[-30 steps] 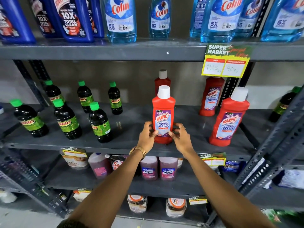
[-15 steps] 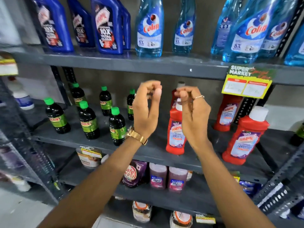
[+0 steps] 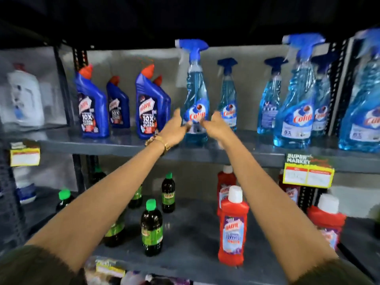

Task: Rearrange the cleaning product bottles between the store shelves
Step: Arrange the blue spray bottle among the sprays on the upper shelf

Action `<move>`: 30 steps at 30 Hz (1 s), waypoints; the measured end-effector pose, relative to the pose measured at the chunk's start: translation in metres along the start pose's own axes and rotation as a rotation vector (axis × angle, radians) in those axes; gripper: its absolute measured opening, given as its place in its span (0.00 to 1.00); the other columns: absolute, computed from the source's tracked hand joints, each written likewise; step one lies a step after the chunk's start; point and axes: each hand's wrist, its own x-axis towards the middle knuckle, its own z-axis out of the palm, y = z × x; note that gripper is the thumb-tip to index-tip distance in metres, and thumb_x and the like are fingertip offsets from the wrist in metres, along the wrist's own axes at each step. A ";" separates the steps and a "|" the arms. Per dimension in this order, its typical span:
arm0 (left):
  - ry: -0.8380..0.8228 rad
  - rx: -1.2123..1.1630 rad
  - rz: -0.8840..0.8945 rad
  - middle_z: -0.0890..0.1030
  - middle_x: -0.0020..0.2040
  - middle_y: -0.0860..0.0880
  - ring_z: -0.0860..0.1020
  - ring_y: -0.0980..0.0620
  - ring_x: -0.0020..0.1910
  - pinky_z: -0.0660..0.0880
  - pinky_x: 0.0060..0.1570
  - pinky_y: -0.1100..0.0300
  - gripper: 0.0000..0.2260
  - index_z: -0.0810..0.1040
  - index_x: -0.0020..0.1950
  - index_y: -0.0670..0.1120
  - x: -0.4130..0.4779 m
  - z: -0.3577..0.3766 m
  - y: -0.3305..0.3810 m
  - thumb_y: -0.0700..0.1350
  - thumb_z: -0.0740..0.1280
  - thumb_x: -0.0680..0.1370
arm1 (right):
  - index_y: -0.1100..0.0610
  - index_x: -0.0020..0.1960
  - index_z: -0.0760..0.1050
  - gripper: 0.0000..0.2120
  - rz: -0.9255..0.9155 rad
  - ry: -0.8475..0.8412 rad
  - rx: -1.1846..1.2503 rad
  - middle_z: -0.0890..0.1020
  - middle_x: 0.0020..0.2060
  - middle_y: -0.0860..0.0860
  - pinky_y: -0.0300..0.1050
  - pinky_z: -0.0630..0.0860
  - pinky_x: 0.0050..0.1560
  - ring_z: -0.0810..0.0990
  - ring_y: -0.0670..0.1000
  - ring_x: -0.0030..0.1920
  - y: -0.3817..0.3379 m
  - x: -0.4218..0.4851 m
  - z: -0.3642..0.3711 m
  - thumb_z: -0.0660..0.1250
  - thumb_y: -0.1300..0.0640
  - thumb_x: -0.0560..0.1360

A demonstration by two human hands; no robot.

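A blue Colin spray bottle [image 3: 195, 89] stands near the front of the upper shelf [image 3: 226, 153]. My left hand [image 3: 174, 128] is at its lower left and my right hand [image 3: 216, 125] at its lower right, both with fingers apart and blurred, right at the bottle's base; contact is unclear. On the middle shelf [image 3: 185, 239], a red Harpic bathroom cleaner bottle [image 3: 232, 227] with a white cap stands free between my forearms. More Colin spray bottles [image 3: 294, 112] stand to the right, blue Harpic toilet cleaner bottles [image 3: 147, 108] to the left.
Dark bottles with green caps [image 3: 151, 229] stand on the middle shelf's left. More red Harpic bottles [image 3: 327, 223] are at its right. A yellow price tag [image 3: 307, 175] hangs from the upper shelf edge. A white jug [image 3: 24, 97] sits in the left bay.
My hands let go of the red Harpic bottle, left standing on the middle shelf, and rose to the blue spray bottle on the upper shelf. The view tilted up.
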 end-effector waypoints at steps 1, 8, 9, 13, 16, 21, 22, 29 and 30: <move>-0.014 0.003 0.012 0.71 0.69 0.42 0.71 0.44 0.67 0.64 0.55 0.64 0.24 0.56 0.73 0.40 0.002 0.002 -0.004 0.43 0.61 0.80 | 0.66 0.66 0.62 0.22 0.013 -0.017 0.000 0.74 0.64 0.62 0.47 0.69 0.55 0.74 0.57 0.59 0.002 0.001 0.003 0.62 0.55 0.78; 0.013 -0.018 0.052 0.76 0.63 0.43 0.74 0.46 0.62 0.65 0.53 0.63 0.19 0.65 0.66 0.42 0.011 0.006 -0.014 0.37 0.65 0.76 | 0.65 0.62 0.66 0.19 0.047 -0.041 -0.041 0.78 0.60 0.62 0.56 0.72 0.64 0.76 0.60 0.61 0.017 0.003 -0.001 0.65 0.58 0.76; 0.002 -0.029 0.060 0.76 0.62 0.44 0.74 0.47 0.61 0.65 0.51 0.64 0.19 0.64 0.66 0.42 0.012 0.010 -0.012 0.38 0.65 0.77 | 0.65 0.62 0.66 0.19 0.047 -0.031 -0.039 0.78 0.60 0.61 0.56 0.72 0.64 0.76 0.60 0.61 0.019 0.003 -0.006 0.65 0.58 0.76; -0.050 -0.062 0.084 0.77 0.64 0.45 0.75 0.47 0.61 0.69 0.58 0.58 0.23 0.62 0.70 0.45 0.011 0.028 0.002 0.39 0.65 0.76 | 0.59 0.65 0.67 0.20 0.047 -0.013 0.004 0.78 0.62 0.57 0.55 0.71 0.67 0.76 0.56 0.62 0.033 0.001 -0.031 0.66 0.59 0.75; -0.084 -0.055 0.090 0.78 0.64 0.44 0.76 0.44 0.62 0.71 0.61 0.53 0.27 0.60 0.72 0.48 0.013 0.041 0.015 0.39 0.66 0.76 | 0.59 0.64 0.68 0.19 0.075 0.009 0.056 0.79 0.61 0.57 0.56 0.73 0.66 0.77 0.56 0.61 0.044 0.001 -0.050 0.67 0.59 0.75; -0.122 -0.045 0.080 0.78 0.64 0.45 0.78 0.44 0.58 0.74 0.57 0.52 0.28 0.58 0.72 0.50 0.015 0.056 0.028 0.39 0.66 0.76 | 0.60 0.63 0.68 0.17 0.085 0.070 0.105 0.79 0.60 0.58 0.55 0.75 0.64 0.78 0.56 0.60 0.053 -0.002 -0.065 0.65 0.61 0.76; -0.125 -0.050 0.077 0.78 0.64 0.45 0.78 0.45 0.57 0.75 0.57 0.52 0.28 0.58 0.72 0.50 0.016 0.058 0.029 0.39 0.67 0.76 | 0.60 0.62 0.68 0.16 0.080 0.082 0.103 0.79 0.59 0.57 0.56 0.75 0.64 0.78 0.55 0.59 0.054 -0.001 -0.066 0.65 0.61 0.76; -0.140 -0.140 0.091 0.74 0.60 0.53 0.78 0.51 0.54 0.73 0.54 0.60 0.29 0.57 0.74 0.53 0.013 0.066 0.029 0.39 0.65 0.77 | 0.60 0.64 0.63 0.16 0.024 0.136 0.055 0.77 0.59 0.55 0.54 0.75 0.62 0.77 0.54 0.59 0.065 0.004 -0.062 0.60 0.62 0.77; -0.150 -0.168 0.086 0.74 0.59 0.54 0.77 0.53 0.57 0.73 0.55 0.60 0.29 0.57 0.74 0.55 0.012 0.065 0.029 0.39 0.65 0.77 | 0.59 0.63 0.63 0.15 0.020 0.138 0.051 0.76 0.61 0.56 0.56 0.74 0.64 0.76 0.55 0.60 0.066 0.005 -0.061 0.59 0.63 0.77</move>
